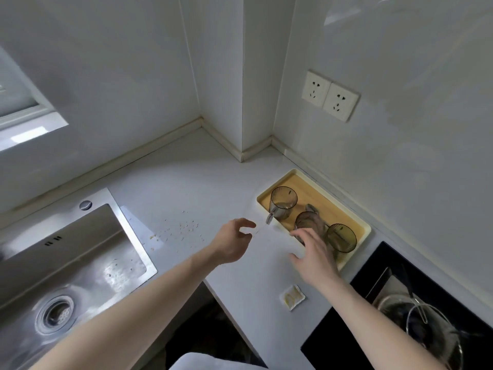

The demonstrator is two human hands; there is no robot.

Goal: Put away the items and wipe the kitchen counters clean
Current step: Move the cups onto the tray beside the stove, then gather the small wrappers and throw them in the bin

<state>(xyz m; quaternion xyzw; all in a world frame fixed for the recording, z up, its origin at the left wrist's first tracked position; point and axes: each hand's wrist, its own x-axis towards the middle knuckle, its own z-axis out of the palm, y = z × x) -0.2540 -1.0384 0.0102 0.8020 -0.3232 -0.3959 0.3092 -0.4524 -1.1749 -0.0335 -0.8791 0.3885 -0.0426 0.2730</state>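
Brushed-metal sink, glossy white wall tiles — wood-bottomed tray holding clear smoky cups.

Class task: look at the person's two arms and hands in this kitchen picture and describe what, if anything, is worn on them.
Nothing is worn. The left hand and right hand are bare: no gloves, and no rings, watch or bracelet visible. Both forearms are bare to the picture's bottom edge, with no sleeve showing.

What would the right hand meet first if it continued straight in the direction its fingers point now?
Probably the middle glass cup on the tray. The right hand points up-right and its fingers are already at that cup; whether they touch it is unclear.
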